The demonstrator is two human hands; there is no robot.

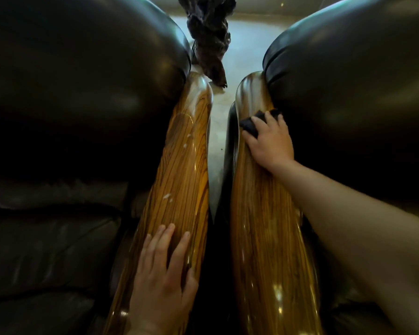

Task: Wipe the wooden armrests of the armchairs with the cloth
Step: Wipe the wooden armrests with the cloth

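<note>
Two glossy striped wooden armrests run side by side away from me. On the right armrest (259,213), near its far rounded end, my right hand (270,141) presses a dark cloth (250,123) flat against the wood; only the cloth's edges show past my fingers. My left hand (163,274) lies flat and open on the near part of the left armrest (182,165), holding nothing. A few pale specks sit on the left armrest's surface.
Dark leather cushions (82,81) of the two armchairs bulge on either side of the armrests. A narrow gap with pale floor (218,151) shows between the chairs. A dark gnarled object (209,37) stands on the floor beyond the gap.
</note>
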